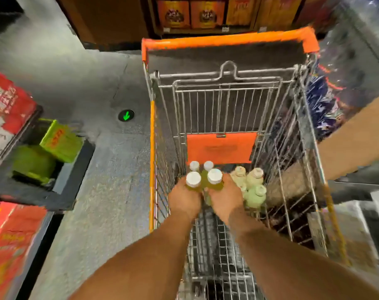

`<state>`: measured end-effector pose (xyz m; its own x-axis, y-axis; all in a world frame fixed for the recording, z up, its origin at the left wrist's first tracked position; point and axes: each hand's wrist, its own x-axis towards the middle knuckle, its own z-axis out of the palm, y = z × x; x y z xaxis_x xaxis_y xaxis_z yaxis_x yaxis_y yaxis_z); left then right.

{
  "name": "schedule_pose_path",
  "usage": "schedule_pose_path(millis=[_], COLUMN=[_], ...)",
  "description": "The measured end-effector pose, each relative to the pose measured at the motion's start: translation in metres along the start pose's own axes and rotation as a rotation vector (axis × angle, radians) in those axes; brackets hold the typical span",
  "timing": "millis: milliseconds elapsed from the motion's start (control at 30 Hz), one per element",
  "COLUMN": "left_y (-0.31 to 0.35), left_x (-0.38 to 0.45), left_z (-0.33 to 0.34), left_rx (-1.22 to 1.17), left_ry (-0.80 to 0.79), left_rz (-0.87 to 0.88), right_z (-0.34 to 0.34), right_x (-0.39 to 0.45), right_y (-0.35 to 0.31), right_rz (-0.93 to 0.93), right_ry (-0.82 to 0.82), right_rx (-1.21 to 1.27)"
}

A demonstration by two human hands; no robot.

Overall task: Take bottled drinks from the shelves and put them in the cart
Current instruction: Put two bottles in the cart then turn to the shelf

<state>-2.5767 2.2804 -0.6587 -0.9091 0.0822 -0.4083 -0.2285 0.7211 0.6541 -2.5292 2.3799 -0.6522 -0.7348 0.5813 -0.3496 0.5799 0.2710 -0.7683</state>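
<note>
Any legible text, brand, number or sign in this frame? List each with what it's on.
No words or numbers read clearly.
Floor marker: a green arrow, no text.
Red cartons: white print, blurred.
Green box: orange print, blurred.
Orange shelf boxes: logos, unreadable.
Orange cart flap: faint embossing, unreadable.

— Where is there room in the orange-rimmed wire cart point(227, 41)?
— Its right half and near floor lie open from above. Four white-capped green bottles point(203, 177) and three pale green bottles point(250, 185) crowd the far left; wire walls close the sides
</note>
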Motion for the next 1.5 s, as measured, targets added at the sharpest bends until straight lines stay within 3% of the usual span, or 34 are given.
schedule_pose_path(millis=[133,367,567,867,1033,1200,1333,1500], left_y=[-0.022,-0.056,-0.068,-0.054,-0.012,0.042,0.086,0.127], left_x=[0.055,0.116,0.134,0.125,0.102,0.072,0.043,-0.013], left_z=[0.060,0.119,0.130,0.109,0.067,0.004,-0.071,-0.185], left_rx=[0.054,0.072,0.053,-0.022,-0.066,0.045,0.242,0.369], left_ry=[0.072,0.061,0.005,-0.032,-0.023,-0.076,-0.090,-0.051], left_rz=[-0.054,-0.157,-0.231,-0.236,-0.093,0.188,0.493,0.715], right_z=[0.036,0.084,0.099,0.087,0.057,0.009,-0.038,-0.079], right_x=[0.055,0.120,0.134,0.127,0.101,0.062,0.011,-0.091], right_y=[0.050,0.108,0.120,0.100,0.056,-0.017,-0.088,-0.174], right_rz=[0.010,0.031,0.088,0.120,0.058,-0.020,-0.097,-0.167], right_ry=[0.016,-0.024,-0.106,-0.121,-0.013,0.089,0.171,0.415], right_rx=[0.040,-0.021,-0.176,-0.195,-0.112,-0.187,-0.206,-0.259])
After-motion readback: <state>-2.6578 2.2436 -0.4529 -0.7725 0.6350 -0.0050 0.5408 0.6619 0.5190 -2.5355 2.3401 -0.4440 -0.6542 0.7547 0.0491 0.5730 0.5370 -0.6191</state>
